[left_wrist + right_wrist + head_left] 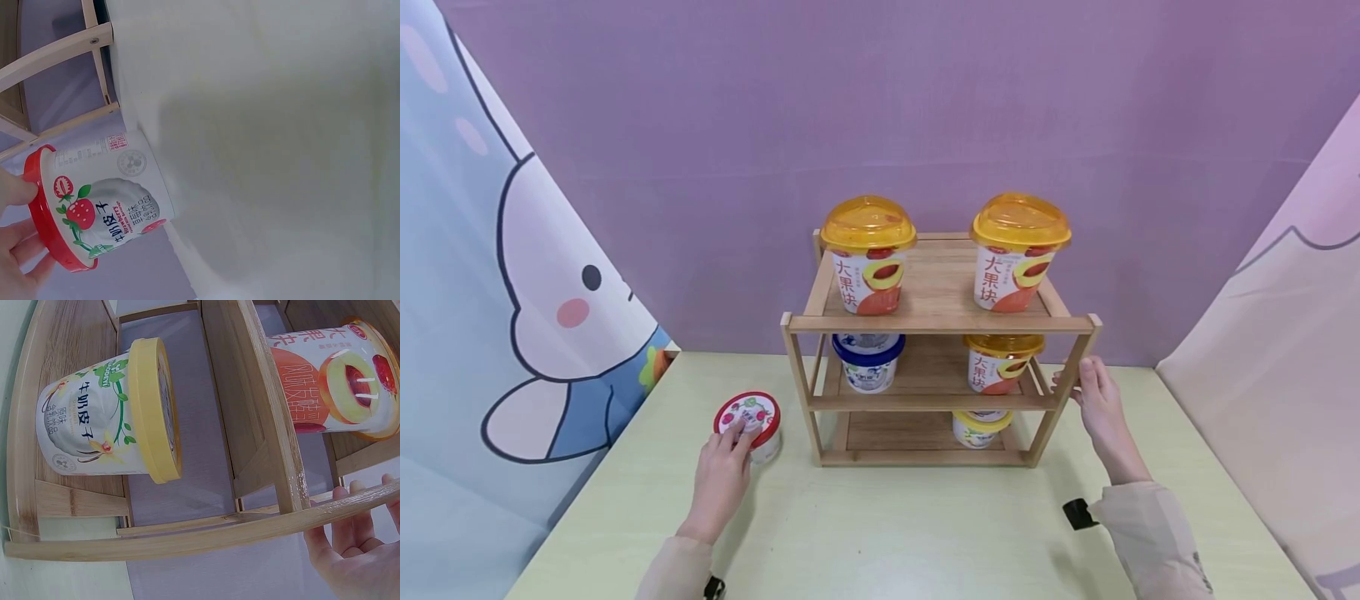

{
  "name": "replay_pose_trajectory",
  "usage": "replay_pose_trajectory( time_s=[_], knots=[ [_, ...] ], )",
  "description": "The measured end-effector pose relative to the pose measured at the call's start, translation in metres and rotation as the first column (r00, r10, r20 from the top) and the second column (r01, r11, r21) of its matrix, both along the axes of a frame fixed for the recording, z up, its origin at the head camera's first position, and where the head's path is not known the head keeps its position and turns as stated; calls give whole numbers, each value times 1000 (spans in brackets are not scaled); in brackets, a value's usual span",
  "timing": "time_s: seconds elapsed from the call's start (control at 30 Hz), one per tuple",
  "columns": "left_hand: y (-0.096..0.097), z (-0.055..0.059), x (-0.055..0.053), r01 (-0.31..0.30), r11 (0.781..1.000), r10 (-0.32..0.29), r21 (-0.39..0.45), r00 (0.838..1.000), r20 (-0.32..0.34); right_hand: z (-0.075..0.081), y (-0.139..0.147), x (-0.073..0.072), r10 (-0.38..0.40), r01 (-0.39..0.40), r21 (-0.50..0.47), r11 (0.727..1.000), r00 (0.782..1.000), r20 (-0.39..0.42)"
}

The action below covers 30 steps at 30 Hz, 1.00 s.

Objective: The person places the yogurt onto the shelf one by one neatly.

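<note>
At the left of the head view, my left hand (721,477) holds a strawberry yogurt cup (764,450) from above by its red lid (39,206). The cup stands upright on the table, left of the wooden shelf rack (925,324). In the left wrist view, thumb and fingertips lie on the lid's rim. My right hand (1103,410) grips the rack's right side post (237,531), with fingers behind the wood. Nearest to it are a peach yogurt cup (337,381) on the middle shelf and a yellow-lidded yogurt cup (94,419) on the bottom shelf.
Two peach yogurt cups with orange domed lids, a left one (868,258) and a right one (1018,258), stand on the top shelf. Blue-lidded yogurt (868,367) is on the middle shelf's left. A purple cloth (880,100) hangs behind the table (880,533).
</note>
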<state>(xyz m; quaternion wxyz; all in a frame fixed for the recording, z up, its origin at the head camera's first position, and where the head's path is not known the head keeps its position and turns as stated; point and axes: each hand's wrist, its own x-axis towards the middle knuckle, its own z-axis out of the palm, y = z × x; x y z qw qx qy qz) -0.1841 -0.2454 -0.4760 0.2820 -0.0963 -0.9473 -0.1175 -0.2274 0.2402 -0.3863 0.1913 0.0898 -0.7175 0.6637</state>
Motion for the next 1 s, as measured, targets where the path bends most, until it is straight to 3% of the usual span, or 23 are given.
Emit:
replay_pose_trajectory(
  time_s=[0.5, 0.83, 1.0],
  knots=[
    [6, -1, -13, 50, 995, -44, 80, 996, -83, 2, 0, 2, -9, 9, 34, 999, 1000, 12],
    [17, 0, -16, -8, 995, 11, 99, 1000, -26, 4, -1, 3, -2, 2, 17, 1000, 1000, -2],
    [12, -2, -13, 65, 986, -52, 153, 995, -84, -1, 1, 0, 49, -50, -19, 999, 997, -52]
  ],
)
